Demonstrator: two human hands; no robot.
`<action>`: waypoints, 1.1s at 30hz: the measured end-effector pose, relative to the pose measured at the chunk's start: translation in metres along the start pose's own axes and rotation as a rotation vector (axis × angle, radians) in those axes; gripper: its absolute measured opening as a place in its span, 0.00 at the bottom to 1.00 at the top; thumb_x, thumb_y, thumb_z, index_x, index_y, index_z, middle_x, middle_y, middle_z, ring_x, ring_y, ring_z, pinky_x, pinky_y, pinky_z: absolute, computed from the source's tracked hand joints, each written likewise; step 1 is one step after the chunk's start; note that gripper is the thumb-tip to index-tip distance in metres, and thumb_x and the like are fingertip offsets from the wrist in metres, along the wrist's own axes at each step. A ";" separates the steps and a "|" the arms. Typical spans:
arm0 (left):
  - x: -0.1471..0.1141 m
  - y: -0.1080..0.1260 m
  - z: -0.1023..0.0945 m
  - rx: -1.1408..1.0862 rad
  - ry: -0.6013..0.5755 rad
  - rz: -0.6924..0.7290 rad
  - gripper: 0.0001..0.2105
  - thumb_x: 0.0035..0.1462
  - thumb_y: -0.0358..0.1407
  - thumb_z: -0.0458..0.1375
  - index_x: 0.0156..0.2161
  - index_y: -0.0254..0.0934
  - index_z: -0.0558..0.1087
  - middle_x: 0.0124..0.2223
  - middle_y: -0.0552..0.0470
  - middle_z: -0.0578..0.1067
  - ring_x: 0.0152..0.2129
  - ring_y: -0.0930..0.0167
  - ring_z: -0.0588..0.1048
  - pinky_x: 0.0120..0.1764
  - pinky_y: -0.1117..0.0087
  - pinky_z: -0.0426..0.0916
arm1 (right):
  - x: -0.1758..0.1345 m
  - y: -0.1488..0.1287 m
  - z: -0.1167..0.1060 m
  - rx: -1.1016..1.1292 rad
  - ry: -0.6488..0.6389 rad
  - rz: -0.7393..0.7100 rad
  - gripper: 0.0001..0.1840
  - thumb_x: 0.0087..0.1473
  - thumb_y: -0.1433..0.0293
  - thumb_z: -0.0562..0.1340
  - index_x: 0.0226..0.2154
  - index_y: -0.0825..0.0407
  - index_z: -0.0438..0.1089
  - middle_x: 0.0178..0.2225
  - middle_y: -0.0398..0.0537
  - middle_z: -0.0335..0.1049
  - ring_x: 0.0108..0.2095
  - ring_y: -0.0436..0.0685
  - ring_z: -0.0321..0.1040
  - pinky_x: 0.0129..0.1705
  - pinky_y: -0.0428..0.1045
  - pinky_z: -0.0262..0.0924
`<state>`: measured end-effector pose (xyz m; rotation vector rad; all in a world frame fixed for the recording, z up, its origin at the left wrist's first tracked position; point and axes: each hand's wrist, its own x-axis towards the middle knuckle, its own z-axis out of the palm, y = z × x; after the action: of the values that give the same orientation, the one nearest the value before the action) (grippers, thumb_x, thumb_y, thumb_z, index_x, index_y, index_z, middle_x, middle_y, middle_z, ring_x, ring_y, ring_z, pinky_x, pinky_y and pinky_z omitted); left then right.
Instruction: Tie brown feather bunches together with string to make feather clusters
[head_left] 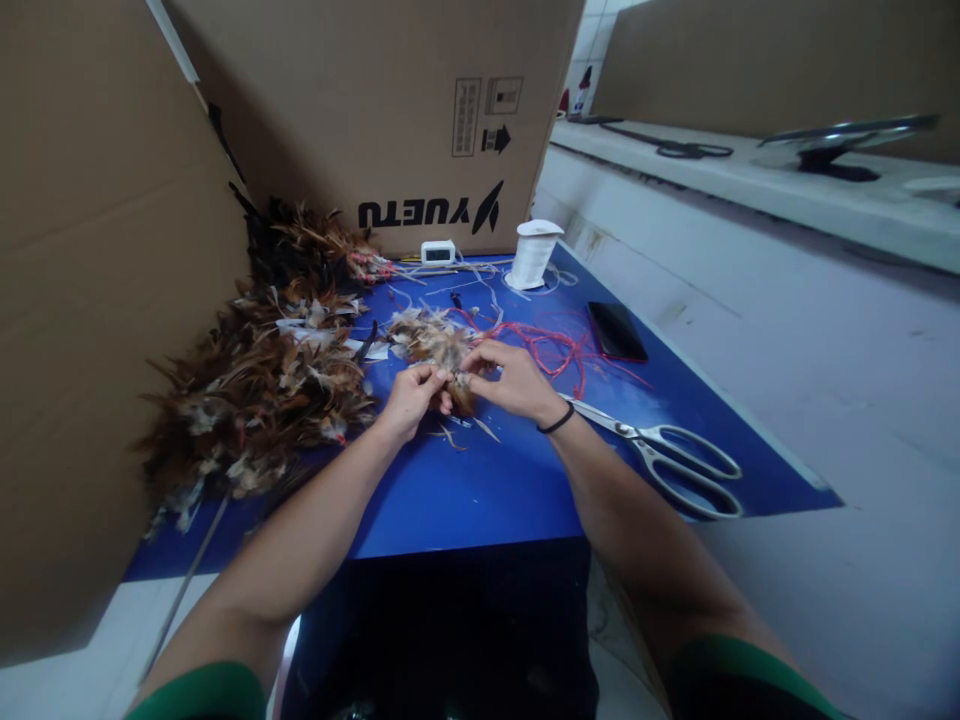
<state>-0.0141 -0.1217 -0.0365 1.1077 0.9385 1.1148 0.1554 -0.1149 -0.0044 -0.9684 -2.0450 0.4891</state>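
Over the middle of the blue tabletop (465, 500), my left hand (417, 398) pinches small brown and white feathers (466, 396) between thumb and fingers. From the other side my right hand (511, 380) closes on the same feathers, its fingertips almost meeting the left ones. A loose heap of pale feathers (424, 335) lies just beyond both hands. Close to my right wrist are large silver scissors (660, 445), blades partly under the wrist. Pink plastic string (559, 345) is tangled behind my right hand. The exact spot between the fingertips is too small to make out.
A big pile of brown feathers (262, 390) covers the left side. Tall cardboard (375, 110) walls the back and left. A white spool (534, 255), a small digital display (438, 253) and a dark phone (617, 332) sit toward the back and right, below a ledge (720, 170).
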 end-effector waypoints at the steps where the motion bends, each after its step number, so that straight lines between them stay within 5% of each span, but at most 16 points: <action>1: 0.000 0.000 0.000 0.001 0.004 0.001 0.16 0.45 0.45 0.63 0.28 0.32 0.68 0.15 0.56 0.69 0.11 0.77 0.66 0.18 0.76 0.63 | 0.000 -0.001 0.001 -0.036 0.000 -0.034 0.06 0.43 0.75 0.59 0.29 0.54 0.69 0.28 0.44 0.68 0.28 0.49 0.64 0.33 0.46 0.59; 33: 0.002 -0.003 -0.003 0.016 0.008 0.003 0.13 0.45 0.42 0.63 0.27 0.31 0.71 0.15 0.56 0.67 0.11 0.78 0.64 0.18 0.77 0.59 | 0.000 0.005 0.003 -0.613 -0.112 -0.401 0.10 0.57 0.71 0.52 0.34 0.55 0.69 0.34 0.53 0.68 0.38 0.57 0.61 0.41 0.52 0.52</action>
<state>-0.0157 -0.1193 -0.0398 1.1184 0.9539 1.1170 0.1551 -0.1116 -0.0095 -0.8378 -2.4712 -0.3249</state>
